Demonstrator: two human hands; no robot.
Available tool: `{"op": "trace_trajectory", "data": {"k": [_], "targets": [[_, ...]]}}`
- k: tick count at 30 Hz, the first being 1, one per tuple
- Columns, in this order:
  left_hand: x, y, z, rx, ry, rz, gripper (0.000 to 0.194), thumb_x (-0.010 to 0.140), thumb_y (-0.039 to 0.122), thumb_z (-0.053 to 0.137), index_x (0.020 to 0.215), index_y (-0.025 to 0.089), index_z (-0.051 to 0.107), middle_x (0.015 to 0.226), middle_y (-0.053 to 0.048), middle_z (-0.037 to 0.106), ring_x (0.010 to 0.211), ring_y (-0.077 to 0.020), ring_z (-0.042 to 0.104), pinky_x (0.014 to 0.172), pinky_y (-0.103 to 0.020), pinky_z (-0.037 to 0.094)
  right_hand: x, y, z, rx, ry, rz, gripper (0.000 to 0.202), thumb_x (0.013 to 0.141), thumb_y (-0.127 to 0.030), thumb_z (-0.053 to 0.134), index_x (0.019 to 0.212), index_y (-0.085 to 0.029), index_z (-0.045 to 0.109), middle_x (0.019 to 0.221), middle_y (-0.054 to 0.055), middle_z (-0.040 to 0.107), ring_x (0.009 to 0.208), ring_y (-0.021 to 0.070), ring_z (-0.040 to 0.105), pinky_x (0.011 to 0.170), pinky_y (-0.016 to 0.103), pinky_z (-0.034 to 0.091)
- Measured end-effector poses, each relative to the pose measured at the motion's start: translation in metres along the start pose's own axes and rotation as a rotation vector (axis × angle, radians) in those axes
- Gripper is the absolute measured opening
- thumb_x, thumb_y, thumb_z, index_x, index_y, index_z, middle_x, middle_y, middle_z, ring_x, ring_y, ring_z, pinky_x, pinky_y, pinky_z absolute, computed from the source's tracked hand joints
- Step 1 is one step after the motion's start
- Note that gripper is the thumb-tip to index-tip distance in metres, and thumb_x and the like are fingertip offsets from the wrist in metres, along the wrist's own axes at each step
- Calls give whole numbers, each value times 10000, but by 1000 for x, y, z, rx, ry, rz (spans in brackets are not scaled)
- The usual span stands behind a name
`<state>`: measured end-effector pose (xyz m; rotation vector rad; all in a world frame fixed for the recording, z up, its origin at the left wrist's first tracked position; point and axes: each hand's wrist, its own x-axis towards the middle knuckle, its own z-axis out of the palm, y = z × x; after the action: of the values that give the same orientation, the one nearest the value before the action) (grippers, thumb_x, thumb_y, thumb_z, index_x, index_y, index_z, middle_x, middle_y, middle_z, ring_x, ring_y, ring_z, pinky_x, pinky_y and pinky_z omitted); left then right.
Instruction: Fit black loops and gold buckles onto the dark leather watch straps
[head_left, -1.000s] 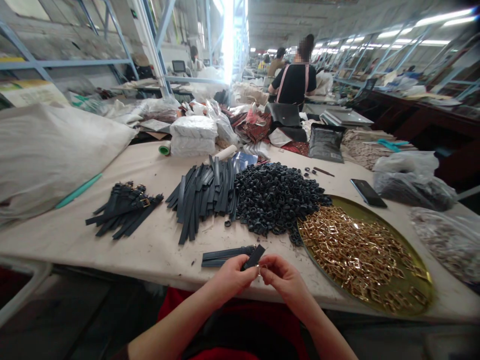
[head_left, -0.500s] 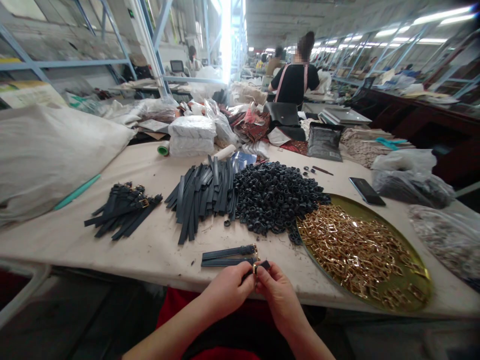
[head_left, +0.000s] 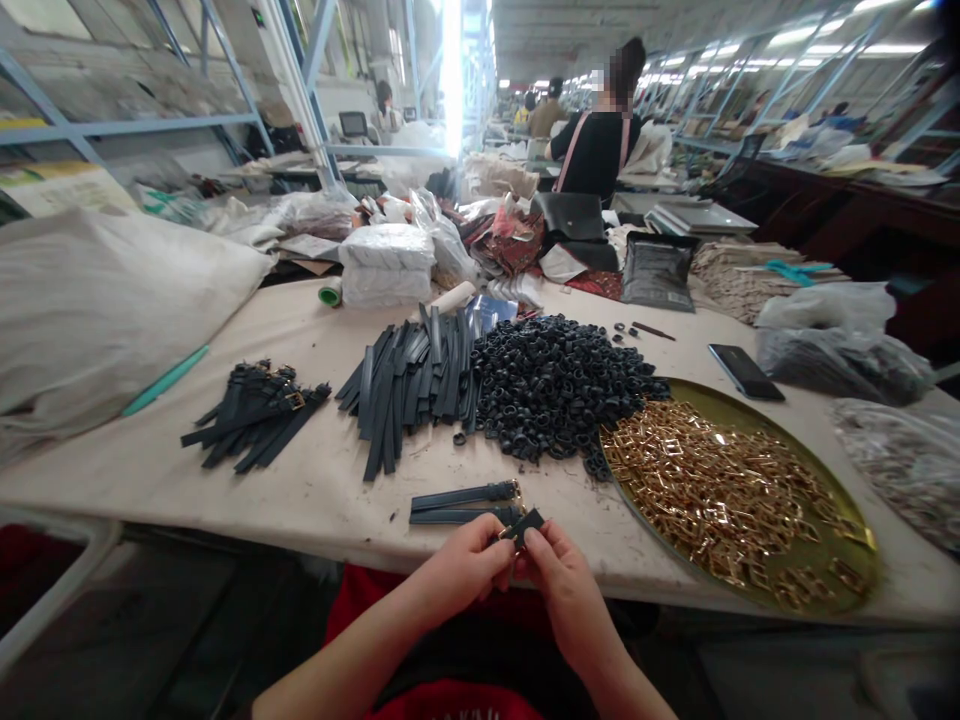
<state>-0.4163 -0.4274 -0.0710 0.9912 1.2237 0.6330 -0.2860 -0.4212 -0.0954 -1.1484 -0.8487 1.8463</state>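
Observation:
My left hand (head_left: 474, 562) and my right hand (head_left: 556, 563) meet at the table's front edge, both closed on one short dark strap (head_left: 524, 524) with a gold buckle partly hidden by the fingers. Just beyond them lie two dark straps with gold buckles (head_left: 459, 503). Farther back are a heap of plain dark strips (head_left: 409, 385) and a big pile of small dark loops (head_left: 555, 385). Gold buckles (head_left: 720, 490) fill much of an oval tray (head_left: 851, 590) on the right. Buckled straps (head_left: 259, 412) form a smaller heap at the left.
A large white sack (head_left: 112, 310) covers the table's left end. A phone (head_left: 745, 372) and plastic bags (head_left: 840, 340) lie at the right, beyond the tray. Wrapped packs (head_left: 386, 265) line the back. A person (head_left: 596, 150) in black stands farther off.
The strap between my hands has tilted, and more of its dark end shows above my fingers. The view has shifted slightly. The person in the background has changed posture.

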Motion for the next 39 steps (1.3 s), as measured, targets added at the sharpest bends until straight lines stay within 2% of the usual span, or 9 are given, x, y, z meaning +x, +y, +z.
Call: {"op": "trace_trajectory", "data": {"k": [3, 8, 13, 18, 25, 28, 32, 35, 39], "targets": [[0, -4, 0, -4, -38, 18, 158, 781, 335, 433, 756, 179, 421, 505, 75, 475, 346, -39, 305, 332, -162, 205, -1, 1, -4, -188, 87, -96, 304, 642, -429, 663, 709, -167, 525, 628, -23, 551, 583, 107, 481, 573, 234, 396], [-2, -1, 0, 23, -16, 56, 166, 790, 330, 433, 746, 170, 432, 588, 51, 532, 379, -32, 343, 360, -157, 251, 0, -1, -7, -41, -67, 6, 289, 705, -440, 602, 759, -175, 503, 622, -32, 545, 560, 105, 489, 588, 251, 409], [-1, 0, 1, 12, -11, 40, 184, 790, 342, 433, 751, 163, 445, 564, 47, 540, 358, -33, 346, 356, -162, 243, 1, -3, -8, -103, 34, -53, 303, 660, -425, 655, 705, -164, 508, 592, -43, 515, 561, 88, 464, 578, 217, 383], [1, -2, 2, -5, -14, 19, 208, 783, 369, 437, 740, 166, 457, 536, 51, 525, 343, -36, 331, 344, -163, 227, 0, -5, -9, -147, 18, -56, 293, 710, -440, 593, 751, -164, 502, 616, -32, 526, 572, 95, 473, 588, 226, 393], [-1, -10, 4, 129, 100, 28, 174, 788, 341, 409, 721, 182, 433, 531, 58, 509, 389, -63, 373, 382, -178, 262, 0, 3, -17, -647, 82, -296, 210, 737, -380, 553, 764, -174, 522, 710, 17, 565, 675, 147, 502, 631, 265, 383], [-7, -6, 4, 291, 147, 52, 178, 774, 322, 429, 676, 176, 452, 528, 50, 511, 462, -84, 434, 441, -188, 295, 2, 3, -21, -565, 12, -177, 230, 713, -387, 574, 746, -176, 489, 643, -16, 516, 606, 121, 466, 572, 241, 363], [-14, 1, 0, 342, 17, 36, 200, 767, 365, 458, 715, 174, 484, 520, 55, 519, 463, -91, 440, 442, -189, 292, 2, -5, -24, -301, -161, 54, 283, 697, -401, 601, 705, -174, 433, 557, -54, 465, 534, 78, 404, 531, 207, 318], [-15, 5, -2, 340, -26, 10, 211, 768, 384, 466, 740, 176, 487, 509, 63, 513, 450, -90, 429, 438, -188, 288, 0, -9, -25, -276, -216, 85, 317, 680, -404, 632, 712, -176, 415, 555, -60, 469, 532, 68, 395, 522, 195, 296], [-17, 10, -2, 410, 24, 39, 232, 768, 396, 476, 709, 172, 480, 532, 53, 528, 516, -103, 472, 488, -197, 309, 1, -15, -26, -338, -191, 38, 333, 662, -410, 656, 720, -171, 432, 580, -63, 457, 543, 63, 396, 523, 190, 306]]}}
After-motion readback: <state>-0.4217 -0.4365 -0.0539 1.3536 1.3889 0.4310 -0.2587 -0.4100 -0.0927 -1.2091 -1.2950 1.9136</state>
